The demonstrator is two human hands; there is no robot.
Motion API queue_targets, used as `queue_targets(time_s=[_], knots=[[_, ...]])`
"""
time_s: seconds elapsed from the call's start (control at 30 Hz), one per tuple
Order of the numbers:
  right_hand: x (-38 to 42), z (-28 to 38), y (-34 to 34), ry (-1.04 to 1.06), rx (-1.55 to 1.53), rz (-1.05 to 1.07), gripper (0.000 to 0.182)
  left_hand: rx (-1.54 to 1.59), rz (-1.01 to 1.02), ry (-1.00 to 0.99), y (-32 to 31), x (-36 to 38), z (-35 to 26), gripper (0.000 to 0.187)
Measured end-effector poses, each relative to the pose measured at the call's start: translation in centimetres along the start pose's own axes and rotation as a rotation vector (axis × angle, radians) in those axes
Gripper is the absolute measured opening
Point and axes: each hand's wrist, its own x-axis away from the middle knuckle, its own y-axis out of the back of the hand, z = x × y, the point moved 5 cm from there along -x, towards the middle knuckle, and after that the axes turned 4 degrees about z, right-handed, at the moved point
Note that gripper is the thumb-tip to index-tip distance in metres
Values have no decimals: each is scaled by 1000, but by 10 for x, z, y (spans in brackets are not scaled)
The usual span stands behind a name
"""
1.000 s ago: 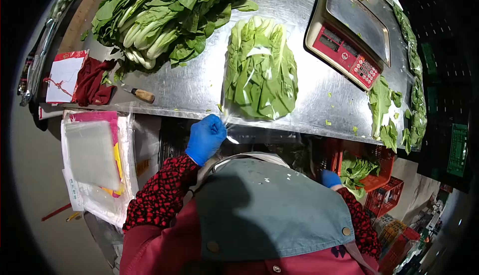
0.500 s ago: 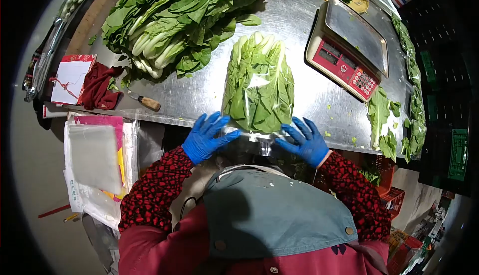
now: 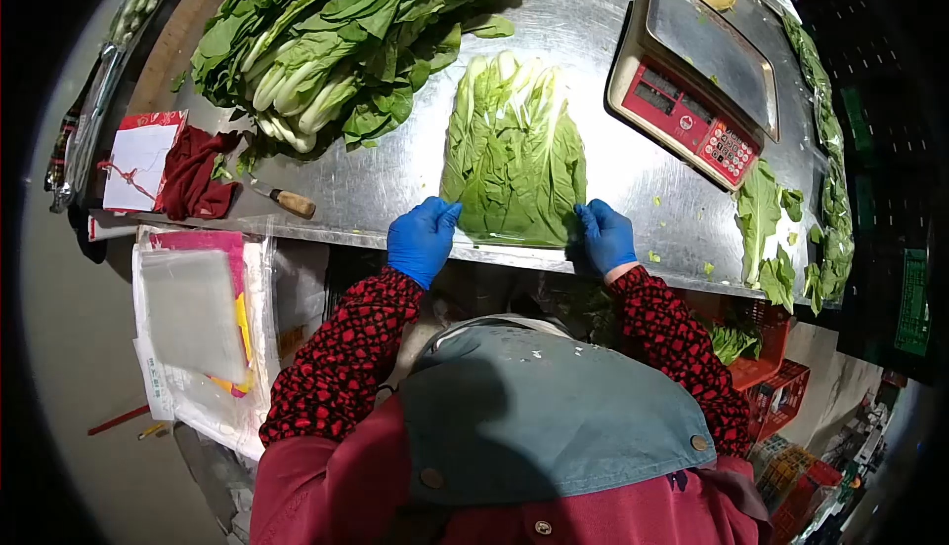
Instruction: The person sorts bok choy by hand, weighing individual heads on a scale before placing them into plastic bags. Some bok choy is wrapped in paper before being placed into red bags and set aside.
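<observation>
Leafy greens in a clear plastic bag (image 3: 516, 155) lie flat on the metal table, pale stems pointing away from me and leaves toward me. My left hand (image 3: 423, 239), in a blue glove, pinches the bag's near left corner. At the near right corner, my right hand (image 3: 605, 234), also gloved in blue, is closed on the bag's edge. The near edge of the plastic is stretched between both hands, along the table's front edge.
A big heap of greens (image 3: 306, 61) lies at the back left. A scale (image 3: 692, 90) stands at the right, with loose leaves (image 3: 759, 214) near it. A knife (image 3: 294, 203), a red cloth (image 3: 196, 171) and plastic bags (image 3: 193, 308) are at the left.
Both hands have gone from spread fingers to closed grips on the bag's near corners. The bag's near edge now lies flat and taut, and the view has shifted slightly.
</observation>
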Motion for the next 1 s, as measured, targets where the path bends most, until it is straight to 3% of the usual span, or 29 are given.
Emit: queue_targets(time_s=[0.07, 0.17, 0.27, 0.37, 0.47, 0.63, 0.73, 0.8, 0.83, 0.9, 0.97, 1.0], knots=[[-8, 3, 0, -133, 63, 47, 37, -86, -22, 64, 1, -4, 2, 29], [-15, 9, -3, -238, 236, 106, 38, -90, -44, 110, 2, -9, 5, 33], [-17, 22, 1, -177, 455, 71, 44, -85, -22, 189, 0, -13, 9, 39], [-21, 17, 10, -133, 407, 6, 47, -142, -73, 156, 3, -16, 7, 42], [-23, 7, 15, -214, 357, 2, 48, -178, -29, 175, 3, -21, 9, 44], [-29, -17, 26, -292, 271, -17, 40, 31, 59, 280, 7, -28, 19, 38], [-13, -15, 39, -158, 73, -299, 33, 179, 123, 327, 5, -37, 25, 34], [4, 42, 44, 167, 37, -379, 39, 518, 272, 608, 4, -32, 23, 30], [11, 77, 43, 390, 170, -338, 48, 763, 327, 607, -2, -33, 26, 24], [22, 132, 27, 540, 341, -130, 66, 918, 386, 539, -9, -40, 17, 20], [24, 142, 2, 601, 529, -34, 82, 953, 470, 408, 4, -45, -23, 16], [16, 125, -8, 590, 611, -115, 80, 1000, 490, 371, 8, -46, -47, 15]])
